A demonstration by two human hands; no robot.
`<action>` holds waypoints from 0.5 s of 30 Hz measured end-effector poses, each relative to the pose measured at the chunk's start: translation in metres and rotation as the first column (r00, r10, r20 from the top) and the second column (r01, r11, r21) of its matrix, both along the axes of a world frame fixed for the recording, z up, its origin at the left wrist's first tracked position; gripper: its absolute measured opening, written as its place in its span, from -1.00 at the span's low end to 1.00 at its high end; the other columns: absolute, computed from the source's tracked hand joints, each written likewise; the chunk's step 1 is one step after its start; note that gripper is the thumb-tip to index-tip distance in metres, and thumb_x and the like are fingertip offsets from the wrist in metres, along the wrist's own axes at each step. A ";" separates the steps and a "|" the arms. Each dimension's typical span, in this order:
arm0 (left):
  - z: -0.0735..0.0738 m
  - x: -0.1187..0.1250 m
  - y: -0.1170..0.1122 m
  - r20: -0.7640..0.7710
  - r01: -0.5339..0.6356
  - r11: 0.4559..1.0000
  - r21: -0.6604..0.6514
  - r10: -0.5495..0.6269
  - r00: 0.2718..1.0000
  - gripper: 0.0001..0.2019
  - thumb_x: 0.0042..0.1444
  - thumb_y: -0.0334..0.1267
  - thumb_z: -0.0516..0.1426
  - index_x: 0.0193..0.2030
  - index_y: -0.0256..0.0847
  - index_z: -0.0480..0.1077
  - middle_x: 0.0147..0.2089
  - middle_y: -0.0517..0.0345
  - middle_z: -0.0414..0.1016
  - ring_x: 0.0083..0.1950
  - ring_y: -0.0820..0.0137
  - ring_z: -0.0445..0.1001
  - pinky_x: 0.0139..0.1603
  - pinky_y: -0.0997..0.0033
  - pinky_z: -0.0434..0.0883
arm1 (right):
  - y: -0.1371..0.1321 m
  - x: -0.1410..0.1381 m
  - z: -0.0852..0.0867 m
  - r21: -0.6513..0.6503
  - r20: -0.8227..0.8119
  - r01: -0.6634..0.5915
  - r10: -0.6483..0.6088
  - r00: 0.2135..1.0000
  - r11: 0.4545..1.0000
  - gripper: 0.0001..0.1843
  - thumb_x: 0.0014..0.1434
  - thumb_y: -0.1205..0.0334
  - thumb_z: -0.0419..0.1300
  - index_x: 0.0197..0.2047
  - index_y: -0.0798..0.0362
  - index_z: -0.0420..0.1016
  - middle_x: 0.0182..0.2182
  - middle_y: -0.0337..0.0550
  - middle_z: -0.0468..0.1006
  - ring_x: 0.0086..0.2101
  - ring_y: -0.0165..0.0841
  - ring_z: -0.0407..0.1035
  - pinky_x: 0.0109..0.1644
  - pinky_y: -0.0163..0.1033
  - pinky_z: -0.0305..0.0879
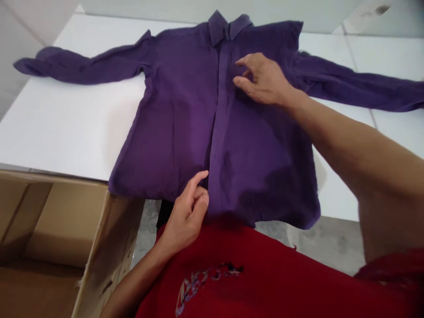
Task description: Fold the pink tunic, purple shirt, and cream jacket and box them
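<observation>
Shirt (179,132) lies flat within both hands' reach: left hand (185,216) curled at hem (159,196), 6 o'clock, grip unclear; right hand (261,79) half-open, 1 o'clock, holding nothing.

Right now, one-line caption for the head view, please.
Left hand and right hand touch a purple shirt on a white table.

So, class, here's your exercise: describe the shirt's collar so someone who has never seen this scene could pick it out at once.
On the white table lies a purple long-sleeved shirt, spread flat with its front up. Follow its button strip past the right hand to the far edge: the collar is the small folded pair of points there, sticking out beyond the shoulders.
</observation>
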State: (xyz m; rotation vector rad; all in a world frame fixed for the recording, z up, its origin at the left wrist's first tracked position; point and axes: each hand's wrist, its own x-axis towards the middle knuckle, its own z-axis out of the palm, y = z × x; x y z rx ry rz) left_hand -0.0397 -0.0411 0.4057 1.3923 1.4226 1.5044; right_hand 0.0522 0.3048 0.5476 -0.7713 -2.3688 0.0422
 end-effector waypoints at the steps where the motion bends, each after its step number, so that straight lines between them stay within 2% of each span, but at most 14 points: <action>1: 0.000 -0.001 -0.001 0.035 0.017 1.000 0.013 -0.017 0.999 -0.55 0.45 -0.20 0.03 0.41 -0.20 0.26 -0.37 0.32 0.22 -0.35 0.48 0.23 -0.26 0.44 0.27 | -0.010 0.010 -0.003 0.006 0.006 0.023 -0.023 1.000 1.000 -0.39 0.33 0.23 0.23 0.36 0.38 0.38 0.29 0.13 0.45 0.06 -0.48 0.49 0.23 -0.26 0.20; 4: -0.002 -0.003 -0.004 0.098 0.046 0.998 0.044 -0.050 0.994 -0.55 0.43 -0.17 0.07 0.39 -0.19 0.29 -0.34 0.28 0.33 -0.30 0.46 0.33 -0.20 0.43 0.36 | -0.039 0.040 -0.012 -0.008 -0.021 0.064 -0.065 0.998 0.998 -0.43 0.32 0.28 0.22 0.36 0.29 0.41 0.27 0.03 0.48 0.06 -0.45 0.52 0.15 -0.30 0.26; 9: -0.012 -0.009 -0.009 0.043 0.025 0.997 0.072 -0.028 0.999 -0.61 0.41 -0.18 0.10 0.31 -0.19 0.40 -0.19 0.14 0.57 -0.18 0.41 0.50 -0.07 0.38 0.47 | -0.087 0.092 -0.039 0.053 -0.168 -0.006 0.015 0.986 0.999 -0.56 0.27 0.45 0.33 0.21 0.08 0.57 0.19 -0.04 0.56 -0.04 -0.45 0.59 0.18 -0.28 0.35; 12: -0.021 -0.011 -0.012 0.061 0.008 0.994 0.105 -0.015 0.998 -0.64 0.39 -0.16 0.13 0.26 -0.18 0.45 -0.15 0.10 0.62 -0.13 0.38 0.57 0.00 0.33 0.52 | -0.115 0.124 -0.063 0.109 -0.262 -0.027 0.055 0.963 0.994 -0.64 0.29 0.36 0.31 0.14 -0.03 0.63 0.04 -0.06 0.66 -0.08 -0.35 0.61 0.16 -0.17 0.42; 15: -0.032 -0.010 -0.015 0.108 -0.052 0.989 0.136 0.037 0.993 -0.70 0.35 -0.15 0.18 0.15 -0.18 0.50 -0.13 0.10 0.65 -0.12 0.38 0.61 0.04 0.34 0.55 | -0.145 0.152 -0.089 0.178 -0.399 0.013 0.060 0.915 0.984 -0.69 0.33 0.18 0.26 0.09 -0.01 0.68 -0.06 -0.01 0.69 -0.13 -0.23 0.63 0.00 -0.09 0.49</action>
